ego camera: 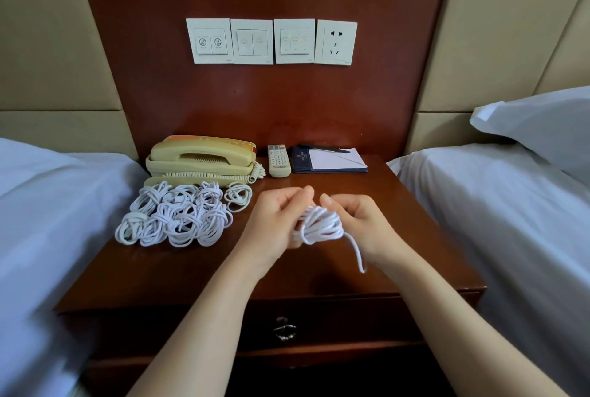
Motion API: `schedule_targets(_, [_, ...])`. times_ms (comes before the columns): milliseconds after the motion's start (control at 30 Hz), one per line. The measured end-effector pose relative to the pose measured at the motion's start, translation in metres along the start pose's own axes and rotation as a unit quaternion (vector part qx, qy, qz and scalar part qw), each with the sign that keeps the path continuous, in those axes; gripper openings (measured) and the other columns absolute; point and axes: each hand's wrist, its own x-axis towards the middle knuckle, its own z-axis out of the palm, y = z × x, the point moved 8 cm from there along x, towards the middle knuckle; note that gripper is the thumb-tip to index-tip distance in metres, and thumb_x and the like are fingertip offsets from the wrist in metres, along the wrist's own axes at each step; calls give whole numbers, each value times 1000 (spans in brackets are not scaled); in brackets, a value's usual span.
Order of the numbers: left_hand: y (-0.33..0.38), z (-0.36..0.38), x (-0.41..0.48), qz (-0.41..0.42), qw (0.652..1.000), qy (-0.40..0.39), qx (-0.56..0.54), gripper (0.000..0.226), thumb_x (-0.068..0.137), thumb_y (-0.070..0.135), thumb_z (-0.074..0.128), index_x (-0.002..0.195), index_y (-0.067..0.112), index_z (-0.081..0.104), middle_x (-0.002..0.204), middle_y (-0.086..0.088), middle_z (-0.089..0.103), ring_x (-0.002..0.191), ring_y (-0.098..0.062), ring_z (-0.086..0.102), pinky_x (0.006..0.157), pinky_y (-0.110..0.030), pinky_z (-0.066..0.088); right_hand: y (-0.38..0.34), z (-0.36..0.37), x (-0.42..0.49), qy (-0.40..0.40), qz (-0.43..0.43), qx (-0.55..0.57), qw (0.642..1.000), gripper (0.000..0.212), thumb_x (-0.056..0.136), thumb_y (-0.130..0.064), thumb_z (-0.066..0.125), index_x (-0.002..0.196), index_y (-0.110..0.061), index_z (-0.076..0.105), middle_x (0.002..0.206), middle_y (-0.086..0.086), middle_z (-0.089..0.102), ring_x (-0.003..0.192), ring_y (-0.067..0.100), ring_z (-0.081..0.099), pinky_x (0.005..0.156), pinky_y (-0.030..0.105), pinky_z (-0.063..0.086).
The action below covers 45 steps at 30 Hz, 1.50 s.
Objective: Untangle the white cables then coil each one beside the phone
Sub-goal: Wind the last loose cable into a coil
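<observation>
Left hand (277, 223), right hand (362, 224) mid-frame, each grip clamped on white cable (319, 225) above brown desk (408, 205); coiled cables (178, 219) before phone (201, 157), centre left; wall socket (336, 42) upper centre.

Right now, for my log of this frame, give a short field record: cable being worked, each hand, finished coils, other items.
cable in work: bunched loops, one loose end hanging down
left hand: holds the cable in work
right hand: holds the same cable
finished coils: pile on the nightstand, in front of the phone
other: remote and notepad, right of the phone
</observation>
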Motion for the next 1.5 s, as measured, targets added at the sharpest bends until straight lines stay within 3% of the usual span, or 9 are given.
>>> schedule_targets(133, [-1, -26, 1, 0, 989, 147, -10, 43, 95, 20, 53, 54, 8, 48, 39, 7, 37, 35, -7, 32, 38, -17, 27, 1, 21, -5, 10, 10, -142, 990, 38, 97, -11, 44, 59, -7, 50, 53, 2, 46, 50, 7, 37, 54, 24, 32])
schedule_targets(367, [-3, -73, -2, 53, 940, 314, 124, 43, 90, 21, 58, 57, -3, 46, 49, -10, 44, 51, -23, 41, 54, -35, 37, -21, 55, -17, -65, -28, -347, 935, 35, 101, -33, 35, 71, -14, 41, 61, 3, 47, 61, 30, 46, 56, 36, 35])
schedule_targets(633, [17, -56, -4, 121, 898, 289, 308, 49, 89, 13, 58, 53, 20, 27, 46, 6, 29, 44, -11, 26, 51, -30, 15, -48, 63, -25, -75, -111, -478, 868, 25, 101, -36, 31, 81, -23, 37, 84, 5, 60, 77, 34, 55, 55, 35, 27])
schedule_targets(733, [12, -44, 1, 103, 901, 232, 353, 47, 91, 18, 57, 54, 22, 27, 46, 6, 32, 44, -12, 30, 52, -33, 17, -53, 54, -24, -18, -175, -483, 858, 25, 94, -36, 44, 75, -22, 52, 68, 0, 62, 60, 32, 58, 48, 30, 30])
schedule_targets(900, [4, -12, 8, 96, 928, 92, 349, 43, 92, 24, 54, 54, 19, 34, 51, 4, 37, 50, -14, 32, 49, -28, 25, -51, 10, -18, 72, -148, -400, 902, 28, 83, -42, 62, 66, -33, 42, 52, -17, 44, 48, 2, 45, 44, 21, 26])
schedule_targets(1033, [-6, 1, 12, 80, 965, 22, 250, 45, 92, 23, 57, 50, 19, 41, 48, 5, 39, 49, -13, 36, 51, -27, 33, -24, -10, -8, 23, -53, -159, 986, 34, 83, -40, 64, 55, -25, 52, 46, -12, 42, 47, 4, 33, 48, 18, 26])
schedule_targets(1167, [-7, 8, 7, 42, 994, -4, 105, 45, 95, 20, 52, 51, 16, 44, 45, 6, 40, 43, -10, 40, 46, -22, 35, -3, -14, -2, 8, 0, -32, 999, 38, 82, -41, 55, 47, -26, 52, 49, -8, 39, 51, 6, 33, 48, 16, 29])
schedule_targets(1333, [-5, -8, 2, 0, 995, 94, -9, 44, 99, 23, 46, 58, 9, 44, 42, 4, 38, 35, -6, 36, 38, -15, 27, 5, -3, 1, 29, -19, -65, 997, 47, 92, -36, 54, 67, 2, 57, 58, 5, 45, 56, 11, 35, 52, 24, 28])
schedule_targets(1500, [-9, -54, 1, 14, 964, 264, 32, 46, 97, 21, 50, 53, 10, 38, 47, -6, 37, 40, -16, 35, 45, -23, 30, 0, 40, -12, -16, -45, -284, 958, 27, 98, -25, 44, 72, -19, 50, 59, -3, 50, 58, 19, 49, 58, 35, 40])
